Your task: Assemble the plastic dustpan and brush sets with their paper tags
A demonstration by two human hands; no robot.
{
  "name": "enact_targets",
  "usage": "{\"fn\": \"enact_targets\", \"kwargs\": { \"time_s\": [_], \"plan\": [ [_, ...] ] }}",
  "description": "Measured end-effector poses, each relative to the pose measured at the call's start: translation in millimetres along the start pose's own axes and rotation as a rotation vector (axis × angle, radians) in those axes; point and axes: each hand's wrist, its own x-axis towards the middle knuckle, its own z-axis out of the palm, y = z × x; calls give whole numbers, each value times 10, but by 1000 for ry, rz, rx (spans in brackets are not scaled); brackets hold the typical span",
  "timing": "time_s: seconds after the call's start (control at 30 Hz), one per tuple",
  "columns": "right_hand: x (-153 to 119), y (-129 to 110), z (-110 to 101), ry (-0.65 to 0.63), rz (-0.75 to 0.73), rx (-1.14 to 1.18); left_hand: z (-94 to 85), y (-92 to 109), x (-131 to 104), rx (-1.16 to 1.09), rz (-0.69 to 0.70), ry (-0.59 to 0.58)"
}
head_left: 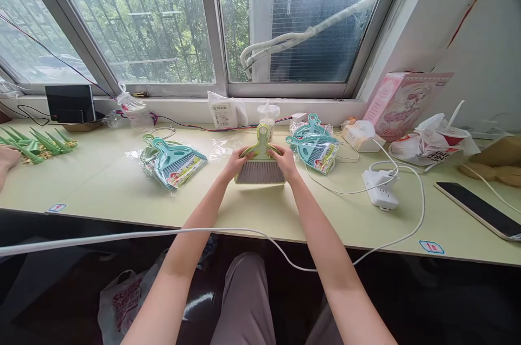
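A green hand brush with grey-brown bristles (pixel 260 171) is upright at the table's middle, its handle pointing up, with a green dustpan edge showing around it. My left hand (pixel 237 162) grips the set's left side, and my right hand (pixel 285 161) grips its right side. Left of them lies a pile of teal brush-and-dustpan sets in clear plastic (pixel 173 163). Another pile of wrapped teal sets (pixel 314 145) lies just beyond my right hand. Crumpled clear plastic (pixel 223 148) rests near my left hand.
A white cable crosses before the table (pixel 122 187). On the right are a power strip (pixel 380 190), a phone (pixel 480 206), a tissue pack (pixel 360 135), a pink box (pixel 407 103) and food bags (pixel 433 141). A lidded cup (pixel 267 112) stands behind the brush. Another person's hand (pixel 8 158) is far left.
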Motion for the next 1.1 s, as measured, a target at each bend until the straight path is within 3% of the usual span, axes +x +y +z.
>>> {"fn": "enact_targets", "kwargs": {
  "time_s": [0.17,0.57,0.67,0.8,0.87,0.97,1.03,1.1],
  "plan": [
    [4,78,59,150,58,-39,33,-9,-11,-43,-38,33],
    [0,94,112,186,114,-66,-5,-13,-8,-17,-36,19],
    [-8,41,73,110,133,-2,-22,-5,-15,-27,-45,10],
    [8,-17,-116,-87,144,91,-116,-57,-12,-179,-166,-1],
    [29,8,-227,-29,181,-25,-190,-145,12,-281,-209,101],
    [44,112,-316,111,282,-509,-304,-323,68,-403,-208,271],
    [30,188,-304,58,332,-814,-368,-428,100,-444,-212,349],
    [9,246,-261,-45,323,-956,-416,-500,116,-463,-241,423]
  ]
}}
